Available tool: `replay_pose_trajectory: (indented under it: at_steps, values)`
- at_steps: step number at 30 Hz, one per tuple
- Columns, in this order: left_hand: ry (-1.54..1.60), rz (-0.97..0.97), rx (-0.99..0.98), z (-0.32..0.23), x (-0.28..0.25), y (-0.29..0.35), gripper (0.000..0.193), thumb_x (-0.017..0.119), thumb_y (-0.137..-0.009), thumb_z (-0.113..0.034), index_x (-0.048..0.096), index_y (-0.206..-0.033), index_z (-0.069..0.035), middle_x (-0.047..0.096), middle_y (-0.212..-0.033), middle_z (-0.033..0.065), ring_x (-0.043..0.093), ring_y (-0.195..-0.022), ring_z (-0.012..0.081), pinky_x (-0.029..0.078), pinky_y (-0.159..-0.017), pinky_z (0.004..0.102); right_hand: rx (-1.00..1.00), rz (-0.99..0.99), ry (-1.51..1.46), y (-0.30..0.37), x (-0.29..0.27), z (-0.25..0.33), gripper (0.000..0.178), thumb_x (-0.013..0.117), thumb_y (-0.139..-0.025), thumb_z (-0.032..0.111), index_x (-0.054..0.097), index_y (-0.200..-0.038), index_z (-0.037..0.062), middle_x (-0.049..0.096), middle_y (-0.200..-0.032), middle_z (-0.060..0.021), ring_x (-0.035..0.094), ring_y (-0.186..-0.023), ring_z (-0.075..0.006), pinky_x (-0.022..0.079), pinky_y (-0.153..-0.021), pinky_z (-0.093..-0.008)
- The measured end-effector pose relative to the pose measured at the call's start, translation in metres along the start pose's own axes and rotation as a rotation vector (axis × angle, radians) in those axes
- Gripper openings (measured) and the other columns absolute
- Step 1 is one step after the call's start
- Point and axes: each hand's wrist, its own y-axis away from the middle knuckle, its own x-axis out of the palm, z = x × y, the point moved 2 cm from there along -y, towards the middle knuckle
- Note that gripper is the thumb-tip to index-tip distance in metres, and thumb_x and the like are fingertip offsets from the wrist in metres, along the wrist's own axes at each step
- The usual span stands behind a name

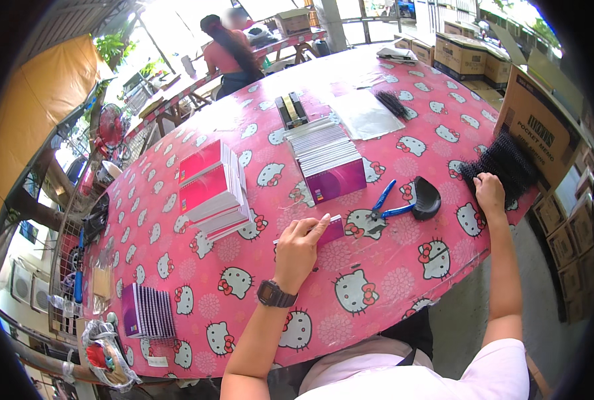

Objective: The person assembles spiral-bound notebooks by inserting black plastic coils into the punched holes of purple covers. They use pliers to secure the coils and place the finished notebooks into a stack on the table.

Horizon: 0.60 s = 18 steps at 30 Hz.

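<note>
My left hand (297, 250), with a dark watch on its wrist, grips a small purple notebook (333, 231) against the pink tabletop. The fingers cover much of it. At the table's right side my right hand (490, 193) is closed at the near edge of a pile of black spiral binding coils (507, 160); its fingertips pinch at the coils. Between the hands lie blue-handled pliers (385, 203), touching a black scoop-shaped holder (426, 198). Beyond my left hand stands a long row of purple-covered notebooks (330, 160).
Red-covered notebooks (213, 183) are stacked at left centre. Spiral-bound purple notebooks (149, 311) lie near the left edge. Farther back are a black metal holder (291, 110), a clear plastic sheet (365, 113) and more black coils (391, 104). A cardboard box (537, 127) borders the right side.
</note>
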Motion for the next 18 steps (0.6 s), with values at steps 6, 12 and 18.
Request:
replay_pose_trajectory:
  at_steps: [6, 12, 18]
  values:
    - [0.058, -0.035, -0.019, 0.006, -0.007, 0.001, 0.034, 0.061, -0.078, 0.003, 0.070, -0.106, -0.012, 0.066, -0.090, 0.0045, 0.061, -0.077, 0.0220, 0.052, -0.067, 0.0333, -0.219, -0.331, -0.054, 0.004, -0.034, 0.057, 0.039, 0.051, -0.085, 0.007, 0.048, -0.124, 0.0016, 0.062, -0.103, -0.0190, 0.062, -0.090, -0.0365, 0.050, -0.079, -0.0447]
    - [0.117, 0.000, -0.003, 0.003, -0.009, 0.007, 0.033, 0.062, -0.075, 0.005, 0.071, -0.103, -0.011, 0.067, -0.091, 0.0047, 0.062, -0.078, 0.0219, 0.052, -0.068, 0.0329, -0.347, 0.423, -0.770, 0.039, -0.041, 0.178, 0.031, 0.052, -0.091, 0.006, 0.054, -0.121, 0.0067, 0.060, -0.097, -0.0139, 0.062, -0.083, -0.0255, 0.050, -0.074, -0.0349]
    - [0.189, 0.058, -0.040, 0.000, -0.015, 0.008, 0.039, 0.061, -0.071, 0.009, 0.071, -0.104, -0.011, 0.067, -0.091, 0.0055, 0.062, -0.080, 0.0224, 0.051, -0.069, 0.0337, -0.601, 0.645, -1.144, 0.066, -0.032, 0.245, 0.020, 0.061, -0.088, 0.006, 0.064, -0.108, 0.0040, 0.062, -0.092, -0.0096, 0.063, -0.077, -0.0190, 0.052, -0.068, -0.0301]
